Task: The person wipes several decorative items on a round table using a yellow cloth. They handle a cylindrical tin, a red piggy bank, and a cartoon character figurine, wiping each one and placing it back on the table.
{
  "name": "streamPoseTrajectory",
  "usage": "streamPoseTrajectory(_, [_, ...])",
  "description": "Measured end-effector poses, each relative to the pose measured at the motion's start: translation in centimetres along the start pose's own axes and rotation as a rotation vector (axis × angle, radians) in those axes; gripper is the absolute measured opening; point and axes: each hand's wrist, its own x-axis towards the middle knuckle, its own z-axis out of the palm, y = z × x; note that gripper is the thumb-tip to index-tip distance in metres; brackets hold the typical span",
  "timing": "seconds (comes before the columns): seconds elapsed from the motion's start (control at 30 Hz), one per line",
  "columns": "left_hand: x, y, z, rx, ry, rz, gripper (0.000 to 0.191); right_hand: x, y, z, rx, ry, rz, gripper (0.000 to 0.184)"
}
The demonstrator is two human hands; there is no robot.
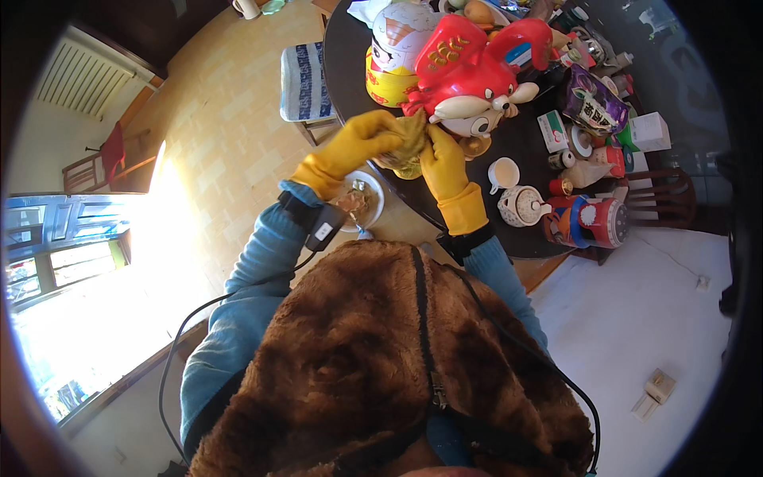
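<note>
My left hand [351, 152], in a yellow glove, grips a crumpled olive-coloured cloth [410, 140] at the table's edge. In the same kind of glove, my right hand [444, 161] is at the cloth's right side, thumb and fingers closed by its upper edge, touching the base of a red figurine [471, 68]. The shiny red figurine has white and gold parts and a cartoon face. Behind the hands stands a yellow and white inflatable-looking figure [396, 53]. A gold-coloured piece [408, 172] shows under the cloth, partly hidden by it.
A white cup [503, 173], a patterned teapot [520, 206] and a red canister [587, 221] stand on the dark round table [477, 229]. Packets and boxes crowd its right side. Below the table edge is a bin [377, 206] with refuse. A stool with a striped cover [307, 80] stands left.
</note>
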Motion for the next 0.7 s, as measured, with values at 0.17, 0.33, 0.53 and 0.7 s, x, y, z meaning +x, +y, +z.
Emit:
streamPoseTrajectory(0.17, [0.8,-1.7,1.9,-0.074,-0.156,-0.047,0.012,0.0,-0.2,-0.4,0.317,-0.124,0.092,0.022])
streamPoseTrajectory(0.33, [-1.4,-1.3,-0.1,0.001,-0.024,0.010,0.018,0.0,-0.1,-0.9,-0.102,-0.051,-0.072,0.018])
streamPoseTrajectory(0.53, [-1.8,-0.7,1.2,-0.246,0.418,0.069,0.026,-1.4,-0.1,-2.2,-0.062,-0.173,0.165,0.019])
streamPoseTrajectory(0.7, [-1.2,-2.3,3.6,-0.251,0.393,0.023,0.029,-3.4,-0.4,-2.6,-0.150,-0.227,0.125,0.023])
